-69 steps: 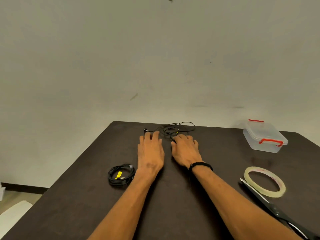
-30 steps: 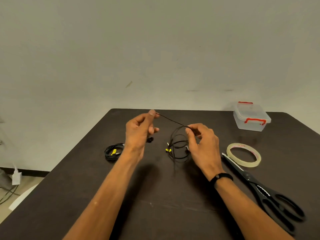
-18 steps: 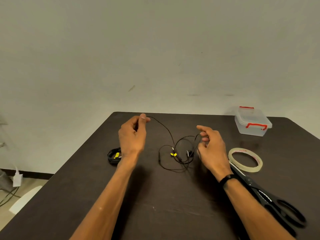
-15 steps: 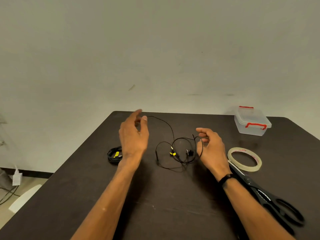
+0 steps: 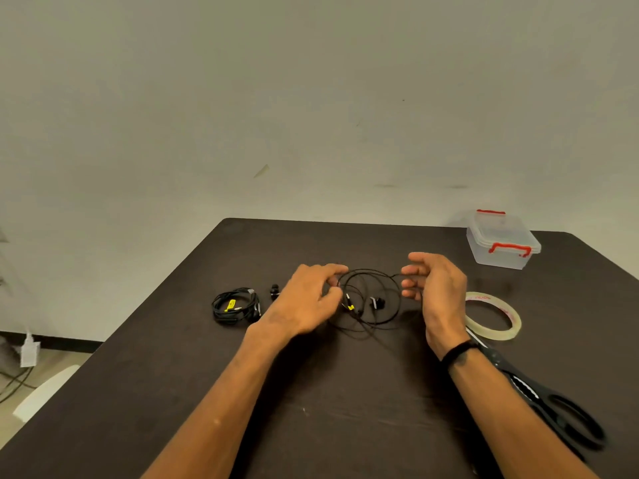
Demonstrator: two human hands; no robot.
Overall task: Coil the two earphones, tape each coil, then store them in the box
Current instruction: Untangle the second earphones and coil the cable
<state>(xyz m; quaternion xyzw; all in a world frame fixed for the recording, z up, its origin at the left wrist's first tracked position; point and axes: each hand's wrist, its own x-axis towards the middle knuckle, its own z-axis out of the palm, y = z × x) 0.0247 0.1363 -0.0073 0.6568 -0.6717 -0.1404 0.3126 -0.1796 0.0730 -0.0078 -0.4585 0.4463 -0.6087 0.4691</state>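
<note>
A loose black earphone (image 5: 371,302) lies in rough loops on the dark table (image 5: 311,409), with a yellow tag and one earbud inside the loops. My left hand (image 5: 304,302) pinches its cable at the loops' left side. My right hand (image 5: 435,288) holds the cable at the right side with curled fingers. A second black earphone (image 5: 235,305), coiled and carrying a yellow tag, lies to the left, with a stray earbud (image 5: 275,292) beside it. The clear lidded box (image 5: 501,243) with red clips stands shut at the far right.
A roll of clear tape (image 5: 494,314) lies right of my right hand. Black scissors (image 5: 539,399) lie along my right forearm toward the near right edge. The table's left edge drops to a floor with cables and a white plug.
My left hand has come down from the raised cable end to the loops' left side. The cable now lies in wider loops between both hands. The view has shifted slightly.
</note>
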